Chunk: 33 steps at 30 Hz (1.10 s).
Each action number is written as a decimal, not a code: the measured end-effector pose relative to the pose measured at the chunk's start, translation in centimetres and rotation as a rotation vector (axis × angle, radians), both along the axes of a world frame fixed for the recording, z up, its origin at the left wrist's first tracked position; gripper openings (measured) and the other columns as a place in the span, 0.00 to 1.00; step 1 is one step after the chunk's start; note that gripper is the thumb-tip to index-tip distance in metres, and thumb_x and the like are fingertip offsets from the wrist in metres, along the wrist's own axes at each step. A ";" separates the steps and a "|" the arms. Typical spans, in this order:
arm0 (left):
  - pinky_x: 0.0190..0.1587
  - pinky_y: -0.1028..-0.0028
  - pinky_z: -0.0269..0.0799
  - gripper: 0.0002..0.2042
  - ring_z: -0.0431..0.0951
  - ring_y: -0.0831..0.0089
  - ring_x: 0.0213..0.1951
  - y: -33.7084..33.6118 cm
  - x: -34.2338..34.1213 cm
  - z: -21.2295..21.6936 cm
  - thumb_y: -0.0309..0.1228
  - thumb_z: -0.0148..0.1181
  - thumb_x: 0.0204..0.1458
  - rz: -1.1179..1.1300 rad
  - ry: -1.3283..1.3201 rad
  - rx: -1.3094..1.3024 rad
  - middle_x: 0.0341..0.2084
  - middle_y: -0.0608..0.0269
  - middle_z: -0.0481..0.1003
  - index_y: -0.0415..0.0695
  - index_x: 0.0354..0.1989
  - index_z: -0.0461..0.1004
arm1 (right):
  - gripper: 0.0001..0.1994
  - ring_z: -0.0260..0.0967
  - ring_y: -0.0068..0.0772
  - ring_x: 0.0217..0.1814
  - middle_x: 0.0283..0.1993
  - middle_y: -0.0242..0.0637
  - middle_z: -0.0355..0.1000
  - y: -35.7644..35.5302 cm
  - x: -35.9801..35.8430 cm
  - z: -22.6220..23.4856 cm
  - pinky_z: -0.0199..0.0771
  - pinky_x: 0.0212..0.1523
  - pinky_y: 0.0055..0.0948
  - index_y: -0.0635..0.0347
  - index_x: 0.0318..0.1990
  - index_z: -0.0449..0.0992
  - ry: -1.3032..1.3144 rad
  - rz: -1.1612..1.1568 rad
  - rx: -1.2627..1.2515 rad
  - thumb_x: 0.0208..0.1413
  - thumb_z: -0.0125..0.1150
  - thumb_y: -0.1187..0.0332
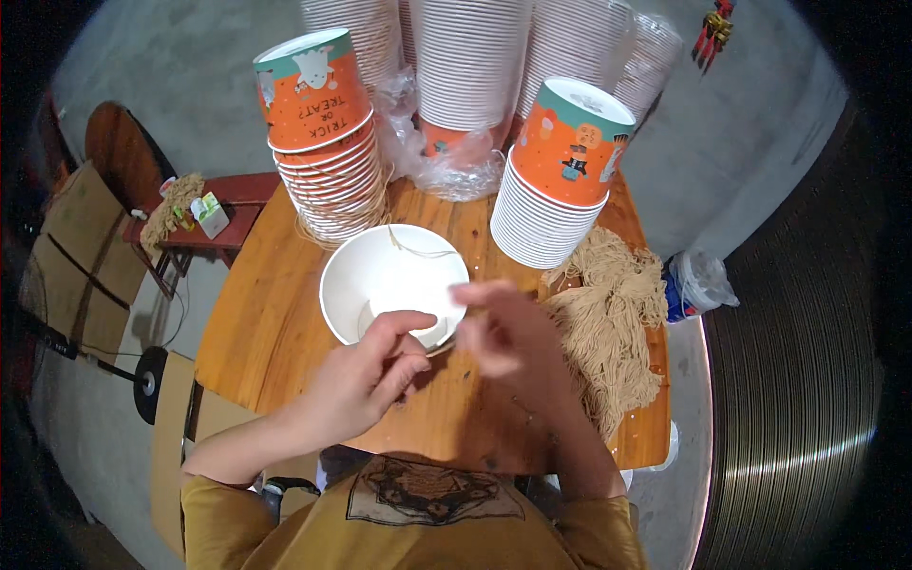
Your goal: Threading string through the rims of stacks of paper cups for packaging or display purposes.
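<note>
A paper bucket [351, 275], white inside, lies with its mouth turned up toward me at the middle of the table. A thin tan cord [418, 249] hangs inside its far rim. At the near rim is my left hand [375, 370], its fingers curled in toward the thumb; whatever they hold is hidden. My right hand [503, 332] hovers by the bucket's right side, smeared by motion, so its fingers cannot be read. A short bit of tan strand shows at the near rim between the hands.
Upside-down stacks of orange-and-green printed buckets stand behind on the left [318, 104] and right [570, 152]; tan cords loop round the left one. Tall wrapped white stacks [470, 57] rise at the back. A heap of tan cords [608, 332] covers the wooden table's [275, 323] right side.
</note>
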State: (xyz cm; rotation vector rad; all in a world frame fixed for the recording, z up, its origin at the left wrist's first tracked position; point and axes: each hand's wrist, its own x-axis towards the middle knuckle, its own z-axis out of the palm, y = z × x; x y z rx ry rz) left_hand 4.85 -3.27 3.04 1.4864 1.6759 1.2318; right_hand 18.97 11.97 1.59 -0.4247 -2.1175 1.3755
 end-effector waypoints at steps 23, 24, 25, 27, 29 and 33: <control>0.43 0.66 0.67 0.13 0.72 0.59 0.37 -0.2 -4.1 -1.3 0.26 0.60 0.48 -0.100 0.821 0.114 0.31 0.57 0.71 0.42 0.43 0.70 | 0.03 0.71 0.34 0.29 0.29 0.38 0.72 -2.7 -0.2 -3.4 0.71 0.30 0.29 0.60 0.31 0.73 -0.013 -0.114 0.173 0.50 0.61 0.74; 0.43 0.66 0.67 0.13 0.72 0.59 0.37 0.1 -4.0 -1.3 0.26 0.60 0.48 -0.102 0.822 0.115 0.31 0.57 0.71 0.42 0.43 0.70 | 0.03 0.73 0.35 0.30 0.31 0.39 0.73 -2.8 -0.2 -3.7 0.72 0.31 0.29 0.61 0.32 0.74 0.010 -0.137 0.099 0.51 0.61 0.74; 0.42 0.66 0.68 0.14 0.73 0.60 0.36 0.5 -3.7 -1.3 0.26 0.59 0.49 -0.081 0.755 0.089 0.31 0.57 0.71 0.42 0.45 0.70 | 0.03 0.73 0.35 0.30 0.31 0.39 0.73 -2.7 -0.2 -4.0 0.72 0.31 0.29 0.61 0.32 0.74 0.010 -0.139 0.100 0.51 0.61 0.74; 0.41 0.66 0.69 0.15 0.73 0.60 0.35 1.3 -2.8 -1.3 0.25 0.59 0.49 -0.065 0.684 0.066 0.31 0.56 0.71 0.42 0.46 0.70 | 0.04 0.75 0.35 0.33 0.33 0.41 0.75 -2.5 -0.1 -4.5 0.74 0.33 0.29 0.60 0.34 0.74 0.008 -0.159 -0.059 0.52 0.61 0.72; 0.40 0.69 0.71 0.16 0.75 0.63 0.36 1.7 -1.9 -0.9 0.21 0.57 0.51 0.104 0.247 -0.024 0.34 0.57 0.72 0.44 0.50 0.70 | 0.04 0.75 0.34 0.33 0.33 0.41 0.75 -2.3 0.1 -4.1 0.74 0.34 0.29 0.58 0.35 0.75 -0.029 -0.181 -0.078 0.52 0.61 0.71; 0.35 0.70 0.72 0.22 0.75 0.63 0.32 2.5 -2.5 -0.5 0.22 0.58 0.52 -0.010 0.440 0.179 0.34 0.55 0.72 0.46 0.57 0.65 | 0.05 0.75 0.32 0.32 0.31 0.40 0.75 -2.4 -0.5 -4.8 0.74 0.35 0.28 0.56 0.37 0.75 0.167 -0.260 -0.155 0.53 0.62 0.71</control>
